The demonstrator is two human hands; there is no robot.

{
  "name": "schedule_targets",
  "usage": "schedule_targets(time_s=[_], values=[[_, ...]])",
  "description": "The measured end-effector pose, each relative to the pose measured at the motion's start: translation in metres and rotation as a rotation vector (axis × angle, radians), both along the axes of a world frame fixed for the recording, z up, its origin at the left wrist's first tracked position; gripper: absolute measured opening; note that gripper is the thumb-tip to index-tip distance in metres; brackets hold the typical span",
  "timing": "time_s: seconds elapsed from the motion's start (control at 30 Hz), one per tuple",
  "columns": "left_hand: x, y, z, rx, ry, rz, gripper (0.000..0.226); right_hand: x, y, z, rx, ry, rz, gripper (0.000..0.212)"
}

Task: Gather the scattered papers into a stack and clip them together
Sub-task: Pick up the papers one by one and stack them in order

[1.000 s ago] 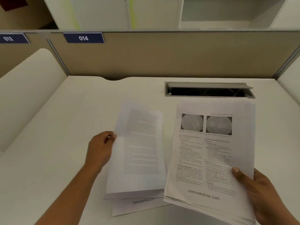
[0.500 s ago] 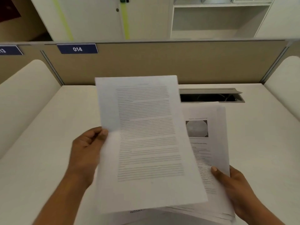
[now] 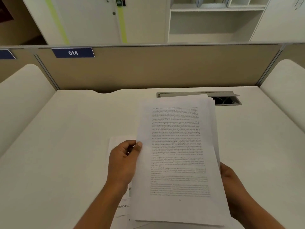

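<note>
A stack of printed white papers (image 3: 178,154) is held above the white desk (image 3: 74,146), topped by a full-text page. My left hand (image 3: 125,161) pinches the left edge of the top sheet with thumb on top. My right hand (image 3: 231,184) holds the stack from the right side, mostly hidden under the papers. Another sheet (image 3: 123,207) with a printed web address lies flat on the desk beneath my left wrist. No clip is in view.
An open grey cable hatch (image 3: 226,100) sits at the back of the desk, partly behind the papers. A beige partition (image 3: 156,68) with a blue "014" label (image 3: 73,52) closes the far side. Rounded white dividers (image 3: 21,100) stand at left and right.
My left hand carried the text page rightward onto the stack in my right hand, covering the page with the pictures. The view tilted upward.
</note>
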State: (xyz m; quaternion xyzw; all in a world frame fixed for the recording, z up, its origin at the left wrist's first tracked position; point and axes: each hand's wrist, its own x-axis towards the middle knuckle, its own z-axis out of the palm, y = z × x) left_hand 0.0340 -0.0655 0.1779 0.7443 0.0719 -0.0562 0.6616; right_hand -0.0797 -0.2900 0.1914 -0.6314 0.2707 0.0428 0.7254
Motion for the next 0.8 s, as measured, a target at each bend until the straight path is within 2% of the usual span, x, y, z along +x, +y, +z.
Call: schedule_targets(time_s=[0.07, 0.13, 0.23, 0.3, 0.47, 0.57, 0.63, 0.7, 0.8], values=[[0.000, 0.000, 0.000, 0.032, 0.002, 0.019, 0.006, 0.000, 0.001, 0.000, 0.002, -0.001, -0.001, 0.014], [0.000, 0.000, -0.001, 0.029, 0.067, 0.008, 0.016, 0.000, 0.002, 0.000, 0.001, 0.001, 0.005, 0.018], [-0.001, 0.003, 0.000, -0.135, 0.249, -0.138, 0.022, 0.001, 0.003, 0.002, -0.002, 0.001, 0.023, 0.020], [-0.005, 0.001, 0.003, -0.222, 0.303, -0.205, 0.023, 0.001, 0.003, 0.003, 0.001, -0.006, 0.049, 0.021], [-0.010, -0.004, 0.004, -0.241, 0.201, -0.162, 0.021, 0.002, 0.005, 0.007, -0.077, 0.000, 0.058, 0.016], [-0.011, -0.004, 0.004, -0.246, 0.157, -0.126, 0.019, 0.005, 0.001, 0.000, -0.166, 0.070, -0.029, 0.038], [-0.012, -0.003, 0.004, -0.242, 0.134, -0.108, 0.019, 0.006, -0.002, -0.004, -0.041, 0.092, -0.076, 0.049], [-0.012, -0.002, 0.004, -0.230, 0.129, -0.092, 0.019, 0.008, -0.001, -0.006, 0.129, 0.015, -0.057, 0.039], [-0.012, -0.001, 0.003, -0.208, 0.138, -0.079, 0.020, 0.010, -0.004, -0.014, 0.163, -0.068, -0.022, 0.032]])
